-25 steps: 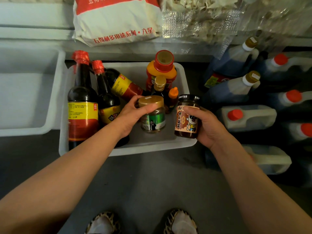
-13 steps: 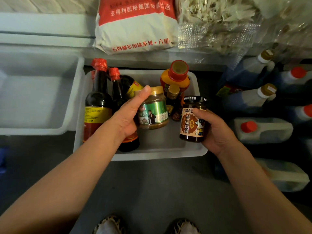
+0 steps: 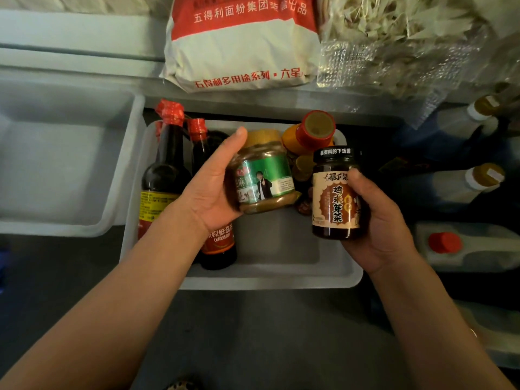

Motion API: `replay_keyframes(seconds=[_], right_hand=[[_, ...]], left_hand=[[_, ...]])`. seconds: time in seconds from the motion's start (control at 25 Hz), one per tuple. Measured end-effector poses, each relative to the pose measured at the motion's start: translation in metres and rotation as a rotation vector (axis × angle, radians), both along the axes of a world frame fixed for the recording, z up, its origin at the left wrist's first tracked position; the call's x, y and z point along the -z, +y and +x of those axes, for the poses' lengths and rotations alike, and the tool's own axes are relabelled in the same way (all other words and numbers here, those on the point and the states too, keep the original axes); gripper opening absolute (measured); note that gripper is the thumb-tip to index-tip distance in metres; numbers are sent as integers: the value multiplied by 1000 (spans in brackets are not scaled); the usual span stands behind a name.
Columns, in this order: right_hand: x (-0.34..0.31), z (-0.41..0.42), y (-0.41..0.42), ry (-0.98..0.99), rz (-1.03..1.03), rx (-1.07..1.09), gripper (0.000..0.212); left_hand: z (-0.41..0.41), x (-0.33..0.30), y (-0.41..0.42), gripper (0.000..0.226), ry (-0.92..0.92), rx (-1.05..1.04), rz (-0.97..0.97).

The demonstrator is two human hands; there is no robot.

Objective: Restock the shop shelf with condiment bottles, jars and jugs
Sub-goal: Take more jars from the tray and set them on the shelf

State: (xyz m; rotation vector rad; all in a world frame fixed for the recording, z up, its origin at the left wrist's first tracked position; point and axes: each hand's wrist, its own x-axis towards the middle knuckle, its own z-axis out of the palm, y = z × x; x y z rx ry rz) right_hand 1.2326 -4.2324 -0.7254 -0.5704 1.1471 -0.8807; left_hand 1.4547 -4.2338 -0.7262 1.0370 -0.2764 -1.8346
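Observation:
My left hand (image 3: 209,187) grips a gold-lidded jar (image 3: 264,175) of tan paste with a green label, held tilted above the white tray (image 3: 270,277). My right hand (image 3: 377,218) holds a dark jar (image 3: 336,195) with a black lid and an orange-and-cream label, upright over the tray's right side. In the tray stand two tall dark sauce bottles (image 3: 166,167) with red caps, another dark bottle (image 3: 218,243) with an orange label, and an orange bottle (image 3: 312,133) with a red cap. Small bottles behind the jars are mostly hidden.
An empty white tray (image 3: 64,164) lies to the left. A red-and-white flour bag (image 3: 239,46) and a clear bag of dried goods (image 3: 394,43) rest on the shelf above. Several jugs and bottles (image 3: 461,181) with red or gold caps lie on the dark right side. Grey floor below.
Both hands have lifted their jars higher out of the tray and toward me. The left hand's jar has tipped over onto its side.

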Motion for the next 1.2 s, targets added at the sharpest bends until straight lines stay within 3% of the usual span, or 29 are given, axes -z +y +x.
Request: replay_keyframes(seconds=[0.16, 0.32, 0.52, 0.72, 0.92, 1.08, 1.2], right_hand=[[-4, 8, -12, -10, 6, 79, 46], [-11, 14, -5, -32, 53, 137, 41], [-67, 21, 27, -90, 211, 163, 44], [-186, 29, 37, -107, 240, 154, 48], [-326, 36, 43, -111, 266, 238, 50], [-459, 52, 38, -179, 259, 261, 34], [-577, 69, 34, -265, 171, 208, 34]], left_hand=[[9, 10, -9, 41, 190, -22, -67], [3, 13, -7, 49, 166, -17, -94], [-8, -43, 17, 56, 87, -24, 135], [-1, -153, 34, 86, 86, -47, 203], [9, -304, 44, 73, 177, -18, 198], [26, -436, 37, 98, 164, -49, 193], [43, -554, 29, 100, 134, 0, 92]])
